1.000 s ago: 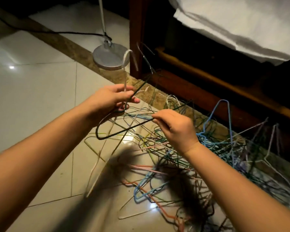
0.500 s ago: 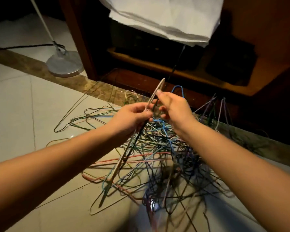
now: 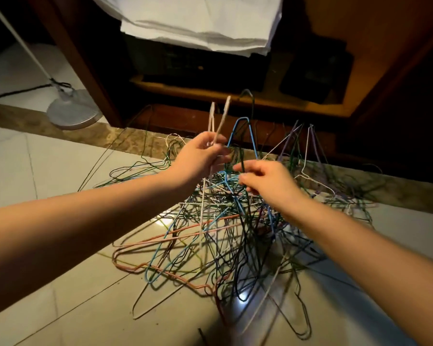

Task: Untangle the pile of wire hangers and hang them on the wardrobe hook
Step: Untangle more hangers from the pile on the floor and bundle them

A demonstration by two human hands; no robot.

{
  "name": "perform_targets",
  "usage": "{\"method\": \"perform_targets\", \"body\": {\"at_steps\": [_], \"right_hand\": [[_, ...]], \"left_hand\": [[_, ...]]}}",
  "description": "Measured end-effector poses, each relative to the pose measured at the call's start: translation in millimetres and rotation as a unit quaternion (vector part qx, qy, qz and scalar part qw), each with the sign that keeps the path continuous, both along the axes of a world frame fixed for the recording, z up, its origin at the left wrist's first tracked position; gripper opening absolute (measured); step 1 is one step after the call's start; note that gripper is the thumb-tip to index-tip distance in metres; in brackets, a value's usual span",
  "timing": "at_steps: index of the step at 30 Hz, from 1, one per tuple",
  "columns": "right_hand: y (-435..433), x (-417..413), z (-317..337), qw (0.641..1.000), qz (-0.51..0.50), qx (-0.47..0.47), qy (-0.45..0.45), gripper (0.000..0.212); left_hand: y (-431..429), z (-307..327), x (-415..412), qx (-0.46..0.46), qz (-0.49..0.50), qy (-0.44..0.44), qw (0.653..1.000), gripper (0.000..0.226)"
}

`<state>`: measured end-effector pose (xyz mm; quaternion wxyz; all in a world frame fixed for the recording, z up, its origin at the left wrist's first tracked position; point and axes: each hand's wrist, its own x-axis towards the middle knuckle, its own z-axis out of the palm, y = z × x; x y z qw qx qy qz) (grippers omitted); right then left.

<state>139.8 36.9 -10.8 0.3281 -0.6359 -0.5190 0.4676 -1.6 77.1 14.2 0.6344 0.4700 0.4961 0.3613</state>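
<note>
A tangled pile of wire hangers (image 3: 235,233) in blue, green, pink, white and black lies on the tiled floor before a dark wooden wardrobe (image 3: 235,96). My left hand (image 3: 198,156) grips white hangers (image 3: 219,121) by their necks, and their hooks stick up above my fist. My right hand (image 3: 265,181) hovers just right of it over the top of the pile, fingers loosely curled, and I cannot tell whether it pinches a wire. A blue hanger (image 3: 245,131) stands upright behind both hands. No wardrobe hook is in view.
A white lamp base (image 3: 73,111) with its pole and black cable stands on the floor at the left. White folded cloth (image 3: 198,23) hangs over a dark box inside the wardrobe. A brown stone strip (image 3: 135,141) runs along the wardrobe's foot.
My left hand has lifted the white hangers higher. My right hand has let go of them and dropped right, toward the pile. The view has swung slightly right.
</note>
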Motion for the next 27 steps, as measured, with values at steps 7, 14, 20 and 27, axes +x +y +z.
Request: {"method": "perform_targets", "body": {"at_steps": [7, 14, 20, 27], "right_hand": [[-11, -6, -15, 0.998, 0.022, 0.013, -0.058, 0.032], [-15, -12, -18, 0.996, 0.059, 0.02, -0.07, 0.012], [-11, -27, -19, 0.994, 0.102, 0.024, -0.028, 0.015], [14, -4, -61, 0.959, 0.082, -0.032, -0.269, 0.028]], "left_hand": [[-7, -4, 12, 0.001, -0.015, -0.042, 0.999, 0.03], [-12, -8, -5, -0.048, -0.012, -0.102, 0.994, 0.027], [-12, -13, -17, 0.025, -0.012, -0.018, 0.999, 0.021], [-2, -23, -64, 0.022, 0.066, 0.013, 0.997, 0.026]]}}
